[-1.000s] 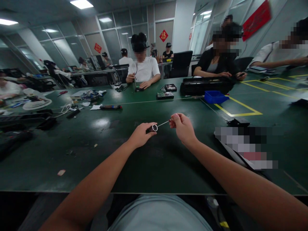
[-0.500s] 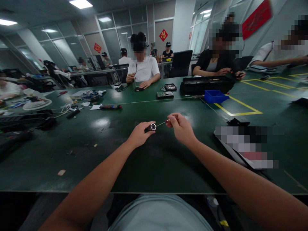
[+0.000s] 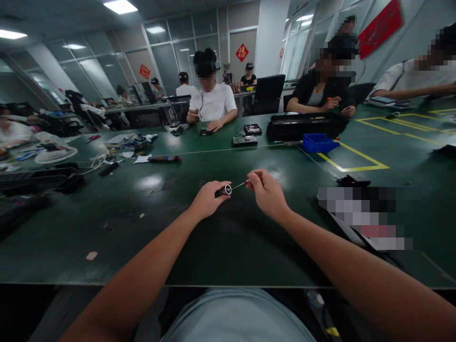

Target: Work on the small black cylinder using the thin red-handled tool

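Note:
In the middle of the view, my left hand [image 3: 210, 199] is wrapped round a dark cylindrical object [image 3: 223, 190] whose round end has a pale ring and faces right. My right hand [image 3: 265, 190] pinches the reddish handle of a thin screwdriver [image 3: 239, 185]. Its metal shaft points left, and the tip meets the ringed end of the cylinder. Most of the handle is hidden by my fingers. Both hands are held over the green table [image 3: 221, 251].
Across the table a person in a white shirt [image 3: 213, 102] handles a small device. Two opened hard drives [image 3: 244, 141], a blue tray [image 3: 318, 143] and a long black casing [image 3: 306, 127] lie beyond my hands. A dark tube-shaped tool [image 3: 164, 158] is at left.
Both hands keep their grips and have barely moved; the ringed end has turned slightly. Across the table at right, a person's hands have shifted.

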The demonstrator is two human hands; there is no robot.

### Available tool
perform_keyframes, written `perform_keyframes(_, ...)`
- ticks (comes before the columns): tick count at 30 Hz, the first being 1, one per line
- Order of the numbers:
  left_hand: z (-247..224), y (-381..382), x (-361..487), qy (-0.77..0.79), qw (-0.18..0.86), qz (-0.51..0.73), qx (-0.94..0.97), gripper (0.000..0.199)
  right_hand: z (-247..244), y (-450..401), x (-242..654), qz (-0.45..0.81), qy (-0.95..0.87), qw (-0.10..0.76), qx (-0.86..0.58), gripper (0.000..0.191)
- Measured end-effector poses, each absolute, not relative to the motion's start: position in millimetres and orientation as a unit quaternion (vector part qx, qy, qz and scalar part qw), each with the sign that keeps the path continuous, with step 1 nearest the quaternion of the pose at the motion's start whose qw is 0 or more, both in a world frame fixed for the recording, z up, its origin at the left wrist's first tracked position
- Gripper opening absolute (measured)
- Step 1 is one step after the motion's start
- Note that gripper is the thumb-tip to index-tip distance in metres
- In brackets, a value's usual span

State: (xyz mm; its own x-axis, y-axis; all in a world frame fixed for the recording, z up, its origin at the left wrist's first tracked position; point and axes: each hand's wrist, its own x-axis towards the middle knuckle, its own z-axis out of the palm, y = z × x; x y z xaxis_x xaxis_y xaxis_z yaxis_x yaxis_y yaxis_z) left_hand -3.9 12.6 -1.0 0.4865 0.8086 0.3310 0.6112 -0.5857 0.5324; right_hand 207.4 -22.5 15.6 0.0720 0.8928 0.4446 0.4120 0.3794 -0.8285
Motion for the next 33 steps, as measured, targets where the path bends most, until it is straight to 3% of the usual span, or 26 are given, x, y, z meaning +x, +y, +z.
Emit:
perform_keyframes(7,-3.4,12.6,-4.7,0.419,0.178,0.283,0.844,0.043,22.6,-27.9,210.2,0.202,-0.634,0.563,-0.490,0.023)
perform_keyframes(33,-5.1,15.5,-5.3,0.443,0.195,0.262,0.835,0.043,19.4,-19.7,213.2,0.154,-0.685,0.465,-0.539,0.022)
